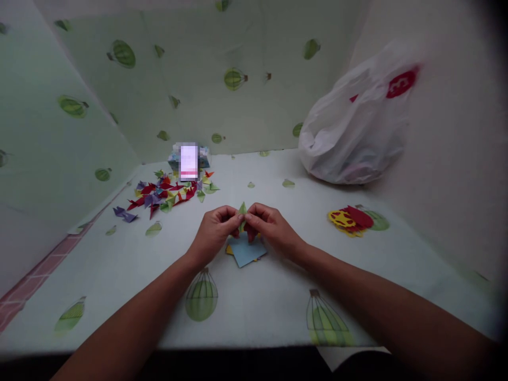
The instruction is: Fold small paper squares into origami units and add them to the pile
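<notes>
A small green folded paper piece (242, 209) sticks up between my two hands at the middle of the table. My left hand (214, 228) pinches its left side with closed fingers. My right hand (269, 226) pinches its right side, fingers curled as well. Under my hands lies a small stack of square paper sheets (246, 252), a light blue one on top and yellow edges beneath.
A pile of folded paper pieces (164, 193) in red, purple, green and yellow lies at the back left, beside a small box (189, 159). A white plastic bag (357, 127) leans on the right wall. Red and yellow paper cut-outs (350, 219) lie to the right.
</notes>
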A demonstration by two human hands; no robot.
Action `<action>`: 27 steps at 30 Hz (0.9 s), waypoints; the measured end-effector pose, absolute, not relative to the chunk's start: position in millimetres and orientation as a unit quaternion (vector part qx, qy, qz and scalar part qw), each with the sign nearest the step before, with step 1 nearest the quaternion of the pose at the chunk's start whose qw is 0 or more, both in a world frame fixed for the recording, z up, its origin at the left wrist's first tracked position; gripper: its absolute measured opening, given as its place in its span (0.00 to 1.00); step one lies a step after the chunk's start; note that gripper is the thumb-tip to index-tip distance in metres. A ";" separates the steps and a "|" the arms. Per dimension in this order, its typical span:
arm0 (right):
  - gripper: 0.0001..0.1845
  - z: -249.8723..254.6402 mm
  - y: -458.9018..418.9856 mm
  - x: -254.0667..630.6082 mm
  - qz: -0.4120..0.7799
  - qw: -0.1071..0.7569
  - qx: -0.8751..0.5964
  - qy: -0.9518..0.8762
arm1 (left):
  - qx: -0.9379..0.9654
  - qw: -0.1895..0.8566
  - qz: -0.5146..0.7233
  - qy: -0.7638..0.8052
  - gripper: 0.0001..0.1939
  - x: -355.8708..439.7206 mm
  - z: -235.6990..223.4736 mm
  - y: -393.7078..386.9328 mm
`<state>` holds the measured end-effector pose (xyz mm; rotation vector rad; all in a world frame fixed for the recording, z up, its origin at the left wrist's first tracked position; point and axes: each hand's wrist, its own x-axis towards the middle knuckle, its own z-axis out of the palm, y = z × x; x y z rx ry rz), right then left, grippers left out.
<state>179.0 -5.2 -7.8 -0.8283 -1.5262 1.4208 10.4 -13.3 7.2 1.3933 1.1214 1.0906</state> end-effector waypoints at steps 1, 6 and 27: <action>0.16 -7.2 -4.8 179.5 0.573 0.434 -0.330 -0.612 | 0.584 0.501 0.439 0.463 0.15 10.0 8.1 -13.2; 0.21 -7.1 -1.4 181.2 0.564 0.435 -0.344 -0.612 | 0.622 0.532 0.361 0.447 0.14 8.7 10.0 -13.2; 0.16 -9.8 3.0 182.0 0.569 0.513 -0.371 -0.525 | 0.576 0.517 0.431 0.464 0.13 5.3 5.6 -7.0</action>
